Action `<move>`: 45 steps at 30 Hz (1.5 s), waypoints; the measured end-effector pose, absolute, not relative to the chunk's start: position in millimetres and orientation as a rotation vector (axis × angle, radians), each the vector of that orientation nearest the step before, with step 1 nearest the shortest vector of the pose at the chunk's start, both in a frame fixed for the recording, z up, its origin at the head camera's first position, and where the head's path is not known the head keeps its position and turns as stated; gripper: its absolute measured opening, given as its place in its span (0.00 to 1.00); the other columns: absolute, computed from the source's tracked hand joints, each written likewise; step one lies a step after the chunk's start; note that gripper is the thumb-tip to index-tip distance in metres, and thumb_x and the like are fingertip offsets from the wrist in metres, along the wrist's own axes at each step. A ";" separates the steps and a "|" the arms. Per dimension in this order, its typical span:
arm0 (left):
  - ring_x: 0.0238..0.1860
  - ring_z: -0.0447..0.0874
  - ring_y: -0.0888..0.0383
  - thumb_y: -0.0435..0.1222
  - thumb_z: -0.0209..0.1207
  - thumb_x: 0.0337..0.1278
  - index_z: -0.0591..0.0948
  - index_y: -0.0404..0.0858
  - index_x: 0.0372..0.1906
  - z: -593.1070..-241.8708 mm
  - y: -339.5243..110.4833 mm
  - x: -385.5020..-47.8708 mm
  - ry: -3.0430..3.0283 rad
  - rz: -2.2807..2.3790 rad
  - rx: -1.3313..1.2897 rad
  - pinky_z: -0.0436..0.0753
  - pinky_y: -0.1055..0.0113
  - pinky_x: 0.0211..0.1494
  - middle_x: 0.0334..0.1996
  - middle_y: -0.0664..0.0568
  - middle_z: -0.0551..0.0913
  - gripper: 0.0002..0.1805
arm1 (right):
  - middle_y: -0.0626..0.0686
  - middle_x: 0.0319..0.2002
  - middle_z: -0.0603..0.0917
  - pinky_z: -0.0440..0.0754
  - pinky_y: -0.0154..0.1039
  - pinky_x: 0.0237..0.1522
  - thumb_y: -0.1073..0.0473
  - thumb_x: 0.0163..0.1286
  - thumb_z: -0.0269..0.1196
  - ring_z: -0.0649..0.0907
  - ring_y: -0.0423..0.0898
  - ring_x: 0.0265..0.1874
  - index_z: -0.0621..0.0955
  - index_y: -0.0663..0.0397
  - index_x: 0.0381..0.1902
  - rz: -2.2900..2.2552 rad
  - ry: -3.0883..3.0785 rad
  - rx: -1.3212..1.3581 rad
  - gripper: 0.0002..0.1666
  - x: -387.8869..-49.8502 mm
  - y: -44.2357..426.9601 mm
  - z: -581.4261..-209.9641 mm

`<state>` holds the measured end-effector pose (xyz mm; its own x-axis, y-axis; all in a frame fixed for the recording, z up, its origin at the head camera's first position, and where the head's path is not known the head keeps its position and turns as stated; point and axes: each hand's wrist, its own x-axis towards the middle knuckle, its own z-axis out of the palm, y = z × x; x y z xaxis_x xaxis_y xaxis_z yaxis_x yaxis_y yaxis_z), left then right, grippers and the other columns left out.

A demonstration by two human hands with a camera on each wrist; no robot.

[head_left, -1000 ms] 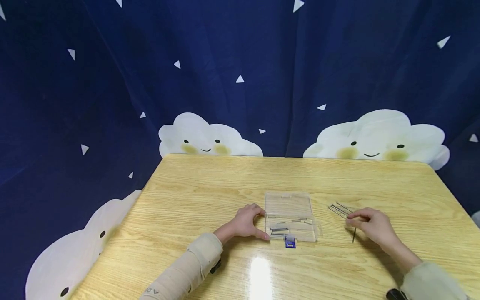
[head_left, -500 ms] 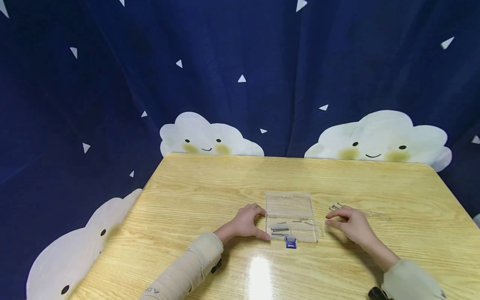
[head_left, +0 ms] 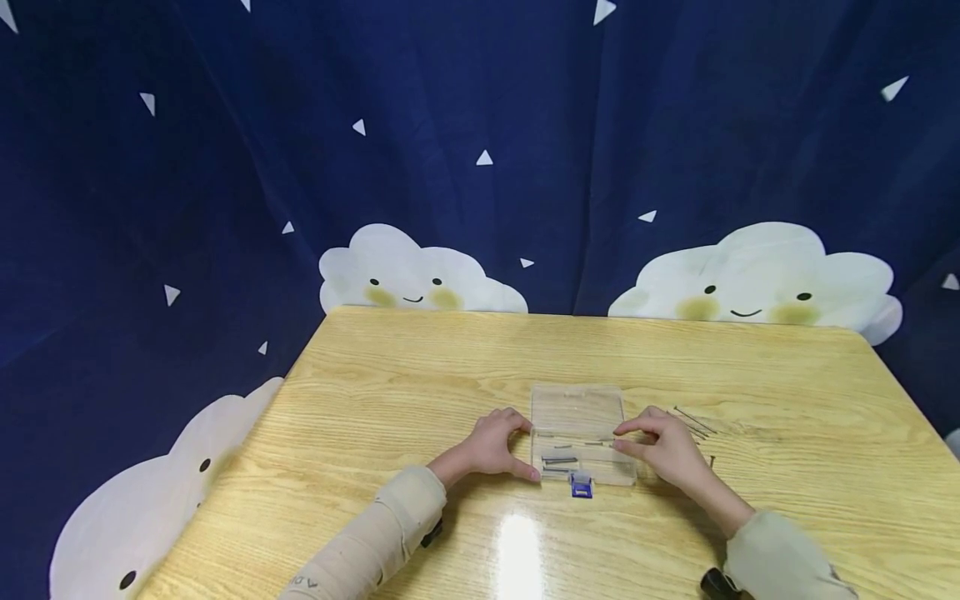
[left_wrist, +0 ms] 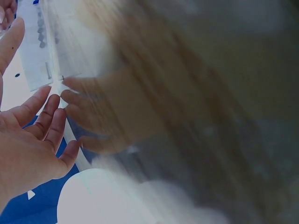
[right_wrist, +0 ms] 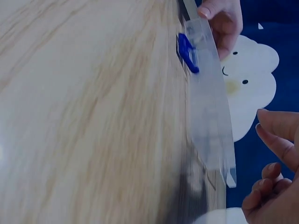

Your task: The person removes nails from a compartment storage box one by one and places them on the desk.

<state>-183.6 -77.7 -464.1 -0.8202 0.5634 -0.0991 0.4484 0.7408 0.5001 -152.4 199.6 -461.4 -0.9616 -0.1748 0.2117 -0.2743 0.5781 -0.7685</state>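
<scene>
A clear plastic box (head_left: 592, 471) with a blue latch (head_left: 581, 485) lies open on the table, its lid (head_left: 576, 408) folded back. Inside its compartments are several nails (head_left: 559, 460). My left hand (head_left: 491, 442) touches the box's left end, thumb at the front corner and index finger near the hinge side, fingers fairly straight in the left wrist view. My right hand (head_left: 671, 454) is at the box's right end, with thumb and index fingertips over the edge and a small gap between them. The right wrist view shows nothing between those fingertips (right_wrist: 264, 112).
Several loose nails (head_left: 696, 419) lie on the wooden table (head_left: 420, 358) behind and right of my right hand. Another nail (head_left: 712, 461) lies beside its wrist. A dark blue curtain (head_left: 420, 150) with clouds hangs beyond the table's far edge.
My right hand has moved left from the loose nails to the box's right end, and those nails show again behind it. The left hand and the box have stayed put.
</scene>
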 end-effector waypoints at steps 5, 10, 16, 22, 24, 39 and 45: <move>0.52 0.67 0.54 0.54 0.70 0.33 0.75 0.41 0.52 -463.7 -77.6 -183.5 2.695 0.689 0.794 0.63 0.55 0.56 0.50 0.53 0.74 0.37 | 0.51 0.25 0.71 0.63 0.35 0.22 0.63 0.49 0.70 0.62 0.40 0.19 0.85 0.57 0.31 1.390 -2.662 0.452 0.09 -153.0 186.0 -462.1; 0.53 0.67 0.54 0.54 0.70 0.33 0.75 0.41 0.52 -464.4 -77.3 -183.4 2.701 0.683 0.790 0.63 0.55 0.56 0.50 0.53 0.74 0.37 | 0.54 0.24 0.68 0.64 0.34 0.23 0.66 0.47 0.71 0.64 0.43 0.21 0.86 0.58 0.29 1.412 -2.622 0.526 0.08 -154.3 173.5 -462.8; 0.52 0.67 0.54 0.54 0.70 0.32 0.76 0.41 0.52 -464.6 -77.2 -183.1 2.703 0.682 0.781 0.63 0.56 0.55 0.50 0.53 0.73 0.37 | 0.49 0.23 0.62 0.66 0.33 0.27 0.68 0.44 0.72 0.65 0.45 0.23 0.86 0.58 0.27 1.401 -2.598 0.622 0.08 -156.1 160.9 -468.0; 0.52 0.68 0.54 0.55 0.70 0.33 0.76 0.41 0.52 -465.3 -77.1 -183.2 2.708 0.668 0.785 0.64 0.56 0.55 0.50 0.53 0.73 0.37 | 0.45 0.24 0.58 0.63 0.33 0.27 0.67 0.45 0.72 0.62 0.39 0.25 0.86 0.57 0.27 1.372 -2.633 0.709 0.07 -157.5 151.1 -469.6; 0.52 0.68 0.54 0.55 0.70 0.33 0.76 0.41 0.52 -465.4 -77.1 -183.2 2.708 0.664 0.785 0.64 0.56 0.54 0.50 0.52 0.73 0.37 | 0.45 0.24 0.59 0.62 0.33 0.27 0.66 0.45 0.72 0.62 0.39 0.26 0.87 0.56 0.26 1.357 -2.639 0.730 0.07 -157.9 148.6 -469.4; 0.50 0.68 0.55 0.55 0.69 0.34 0.76 0.41 0.51 -463.9 -77.6 -183.9 2.718 0.648 0.802 0.65 0.58 0.53 0.50 0.52 0.73 0.36 | 0.42 0.24 0.61 0.59 0.35 0.30 0.64 0.44 0.72 0.61 0.41 0.28 0.87 0.49 0.25 1.117 -2.742 0.801 0.07 -161.5 136.3 -473.8; 0.50 0.68 0.55 0.55 0.70 0.33 0.76 0.41 0.51 -465.2 -78.0 -183.8 2.719 0.656 0.811 0.65 0.58 0.53 0.49 0.52 0.74 0.36 | 0.41 0.24 0.61 0.58 0.33 0.29 0.63 0.44 0.72 0.59 0.40 0.27 0.88 0.46 0.25 0.881 -2.754 0.902 0.08 -162.6 131.8 -470.6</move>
<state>-183.8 -78.0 -465.2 -0.8207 0.5645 -0.0882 0.4622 0.7467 0.4783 -162.6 131.8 -470.6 -0.8168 -0.5074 0.2744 -0.5725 0.6545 -0.4939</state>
